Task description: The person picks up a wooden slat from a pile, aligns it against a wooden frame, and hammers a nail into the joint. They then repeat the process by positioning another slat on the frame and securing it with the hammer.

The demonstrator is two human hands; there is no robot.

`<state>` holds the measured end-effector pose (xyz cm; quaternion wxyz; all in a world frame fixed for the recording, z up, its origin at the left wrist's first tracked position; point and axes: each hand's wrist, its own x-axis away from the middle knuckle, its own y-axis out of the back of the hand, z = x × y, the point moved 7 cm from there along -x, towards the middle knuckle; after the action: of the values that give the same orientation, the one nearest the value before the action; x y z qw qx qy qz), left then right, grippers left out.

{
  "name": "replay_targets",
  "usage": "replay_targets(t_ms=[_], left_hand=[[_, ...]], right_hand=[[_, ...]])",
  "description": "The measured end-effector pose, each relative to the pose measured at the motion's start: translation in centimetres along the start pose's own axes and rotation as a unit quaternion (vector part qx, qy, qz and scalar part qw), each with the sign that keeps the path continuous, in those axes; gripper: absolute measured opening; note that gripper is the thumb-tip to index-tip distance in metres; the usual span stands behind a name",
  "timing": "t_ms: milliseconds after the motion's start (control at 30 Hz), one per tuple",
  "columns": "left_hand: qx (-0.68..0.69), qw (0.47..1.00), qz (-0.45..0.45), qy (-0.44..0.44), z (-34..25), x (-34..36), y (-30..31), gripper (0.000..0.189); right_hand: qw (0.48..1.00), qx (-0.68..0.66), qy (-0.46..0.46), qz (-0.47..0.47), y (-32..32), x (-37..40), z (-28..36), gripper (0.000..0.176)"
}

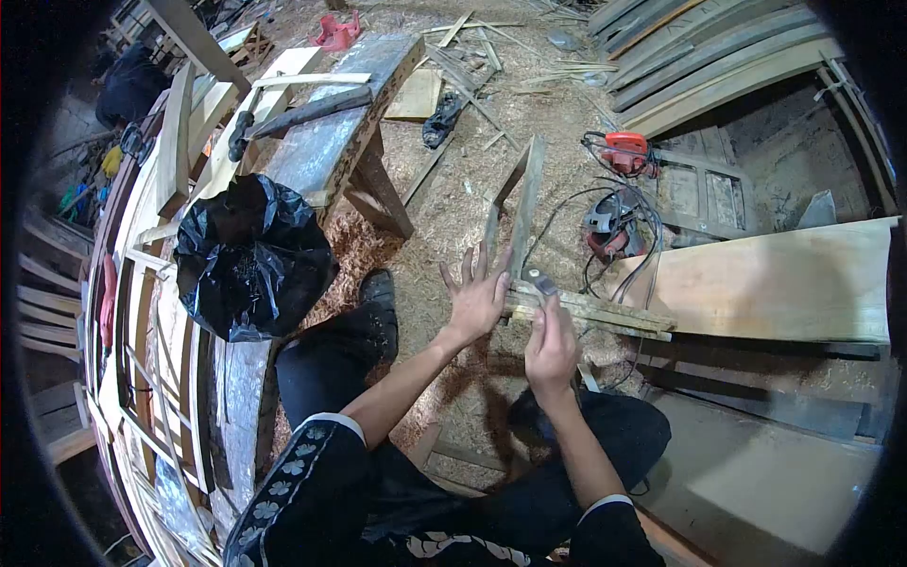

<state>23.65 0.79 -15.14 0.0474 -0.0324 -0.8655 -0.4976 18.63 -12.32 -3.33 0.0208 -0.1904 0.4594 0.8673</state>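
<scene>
My left hand [477,300] lies with its fingers spread against a narrow wooden frame [522,213], close to where the frame meets a stack of thin wood strips [614,314]. Just right of it, my right hand [552,354] is closed around what looks like a hammer [541,282]. The grey metal head shows above my fist, over the near end of the strips; most of the handle is hidden by my fingers. Both hands are in front of my bent knees.
A black plastic bag [250,269] sits at left by a workbench [326,142] bearing another hammer [241,135]. Corded power tools, one red [626,151] and one grey [614,222], lie at right near a wide board [756,283]. Shavings cover the floor [553,123].
</scene>
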Motion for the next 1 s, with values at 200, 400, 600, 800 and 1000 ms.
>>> replay_targets(t_ms=[200,400,600,800,1000], left_hand=[[0.002,1.000,-0.015,-0.006,0.0,-0.1,0.0,0.053],[-0.002,1.000,-0.019,-0.019,-0.1,-0.4,0.1,0.053],[0.023,1.000,0.001,-0.019,-0.3,0.1,-0.4,0.053],[0.037,0.999,-0.005,-0.009,-0.1,-0.1,0.0,0.052],[0.012,0.999,-0.025,-0.019,0.0,0.0,0.3,0.052]], right_hand=[[0.999,-0.020,0.017,-0.041,0.6,-0.2,0.4,0.045],[1.000,-0.015,-0.007,-0.005,-0.2,-0.1,-0.1,0.040],[0.997,0.002,-0.046,0.062,-1.0,0.1,-0.4,0.037],[1.000,-0.007,-0.006,-0.012,0.0,0.3,-0.2,0.037],[0.996,-0.057,0.032,-0.058,0.9,0.1,0.6,0.040]])
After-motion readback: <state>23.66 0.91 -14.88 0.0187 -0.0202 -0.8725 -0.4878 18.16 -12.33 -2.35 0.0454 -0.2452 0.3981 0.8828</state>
